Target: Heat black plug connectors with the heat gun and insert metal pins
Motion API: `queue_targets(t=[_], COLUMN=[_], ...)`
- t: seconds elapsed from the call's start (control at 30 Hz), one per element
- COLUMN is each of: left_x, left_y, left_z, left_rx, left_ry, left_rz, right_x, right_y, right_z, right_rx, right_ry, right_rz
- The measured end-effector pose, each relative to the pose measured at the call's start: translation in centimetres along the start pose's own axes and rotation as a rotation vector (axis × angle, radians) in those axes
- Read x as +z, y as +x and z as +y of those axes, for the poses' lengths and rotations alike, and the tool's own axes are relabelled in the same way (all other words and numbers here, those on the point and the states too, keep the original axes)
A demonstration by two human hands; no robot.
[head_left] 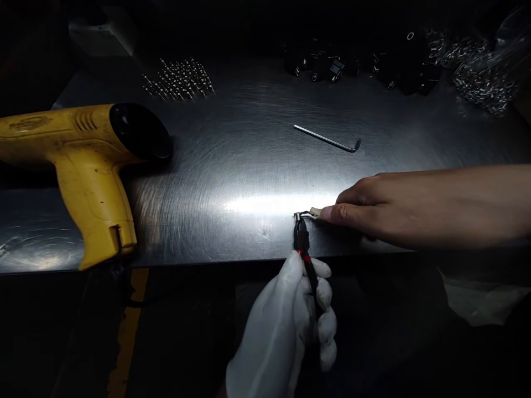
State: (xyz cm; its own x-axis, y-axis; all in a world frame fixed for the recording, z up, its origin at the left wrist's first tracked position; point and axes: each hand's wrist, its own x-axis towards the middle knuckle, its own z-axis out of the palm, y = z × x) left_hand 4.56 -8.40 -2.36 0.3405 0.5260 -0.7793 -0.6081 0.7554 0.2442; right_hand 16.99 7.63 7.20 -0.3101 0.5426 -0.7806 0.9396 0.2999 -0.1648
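Pliers and a small part at the surface's near edge

Pliers (302,243) sit in the left hand (290,326), which wears a white glove and is closed tight round the handles just below the edge of the steel surface (232,166). The black nose, with a red band behind it, points away from the person and reaches up over the edge, where it meets a small metal part (299,214). Held this way, the tool likely steadies the part where the light falls brightest.

The right hand (373,207) is bare and comes in from the right, forearm low over the surface. Its thumb and forefinger are pinched together on a pale sliver (315,212) that touches the part from the side; the other fingers curl under. What the sliver is I cannot tell.

Well apart, toward the middle, lies a hex key (327,138), flat, its short bend to the right. A yellow heat gun (83,160) lies on its side at the left, nozzle toward the middle and grip toward the near edge. At the far edge are rows of small pins (178,80), black parts (352,63) and a clear bag of metal pieces (481,72), probably kept back to leave the lit patch for work.
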Motion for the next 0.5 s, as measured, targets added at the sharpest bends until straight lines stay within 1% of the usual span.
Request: queue_targets(t=[0.2, 0.33, 0.43, 0.5], left_x=[0.4, 0.6, 0.7, 0.8], left_y=[-0.4, -0.4, -0.5, -0.6], left_z=[0.0, -0.1, 0.2, 0.6], left_rx=[-0.022, -0.012, -0.019, -0.045], left_ry=[0.038, 0.083, 0.087, 0.085], left_rz=[0.053, 0.077, 0.095, 0.087], right_x=[-0.2, -0.2, -0.4, -0.5], right_y=[-0.2, -0.1, 0.1, 0.2], right_z=[1.5, 1.7, 1.4, 1.2], right_rx=[-0.150, -0.109, -0.061, -0.031], right_ry=[0.020, 0.035, 0.072, 0.081], right_rz=[-0.049, -0.072, -0.113, -0.115])
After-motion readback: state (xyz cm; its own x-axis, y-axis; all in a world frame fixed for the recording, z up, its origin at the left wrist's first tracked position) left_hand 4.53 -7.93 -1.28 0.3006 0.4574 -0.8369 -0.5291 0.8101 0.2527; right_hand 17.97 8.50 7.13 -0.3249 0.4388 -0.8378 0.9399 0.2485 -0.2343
